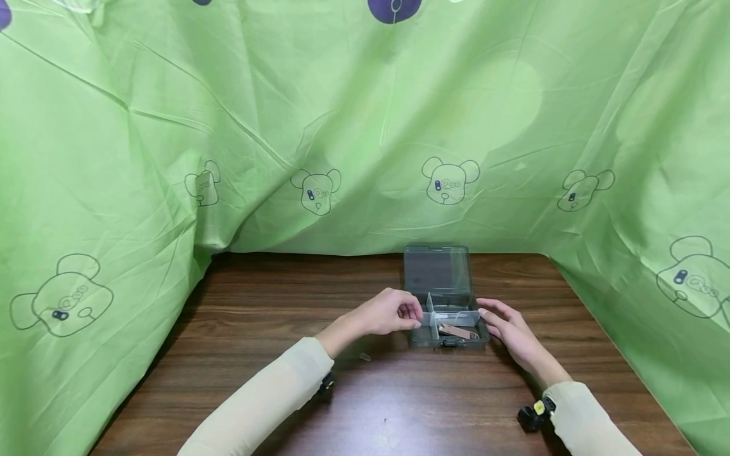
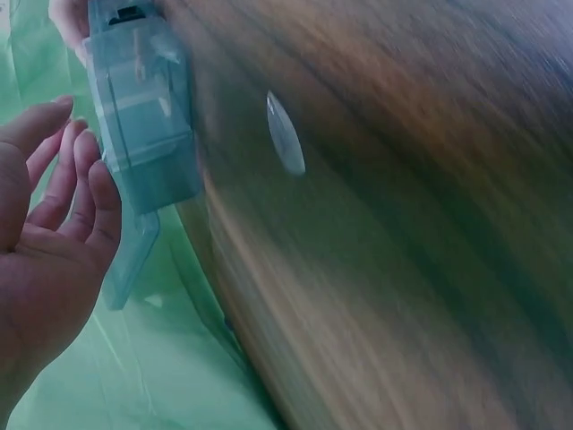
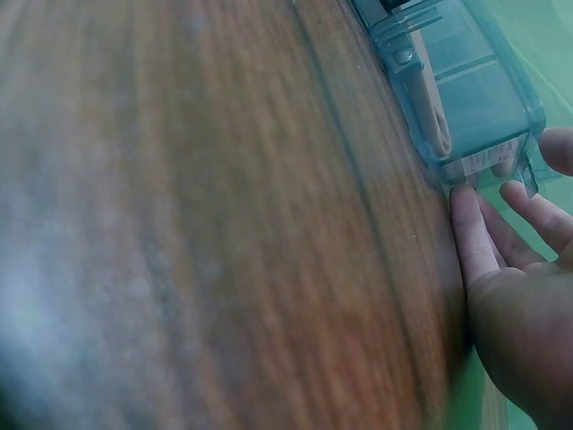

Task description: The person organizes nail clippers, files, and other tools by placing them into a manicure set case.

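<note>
A clear grey plastic compartment box (image 1: 449, 343) sits on the table with its lid (image 1: 436, 269) raised at the back. My left hand (image 1: 393, 311) pinches the left end of a clear divider (image 1: 456, 318) that spans the box crosswise. My right hand (image 1: 516, 332) is at the box's right side, fingers mostly straight, the tips touching its wall and rim near the divider's other end. Below it, in the front compartment, lies a pinkish nail clipper (image 1: 458, 332). In the left wrist view, the thumb and fingers of my left hand (image 2: 63, 215) curve toward each other beside the box.
A small clear oval piece (image 1: 365, 357) lies on the brown wooden table (image 1: 274, 285), left of the box and near my left wrist. Green printed cloth (image 1: 365, 126) hangs along the back and both sides of the table. Small cameras are strapped at both wrists.
</note>
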Demonstrator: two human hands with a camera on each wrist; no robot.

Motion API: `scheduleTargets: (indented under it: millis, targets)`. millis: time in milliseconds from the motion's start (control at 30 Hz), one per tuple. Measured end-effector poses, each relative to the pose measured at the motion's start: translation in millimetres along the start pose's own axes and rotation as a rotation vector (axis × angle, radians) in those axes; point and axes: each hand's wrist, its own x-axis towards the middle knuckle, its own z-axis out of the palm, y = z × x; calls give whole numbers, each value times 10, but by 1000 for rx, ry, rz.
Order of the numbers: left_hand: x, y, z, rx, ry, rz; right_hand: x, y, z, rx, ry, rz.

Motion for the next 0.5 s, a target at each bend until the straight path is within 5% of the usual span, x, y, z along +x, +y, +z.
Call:
scheduleTargets:
  millis: [500]
  targets:
    - [-588, -369, -214, 1, 7, -69, 2, 5, 2, -2, -1, 3]
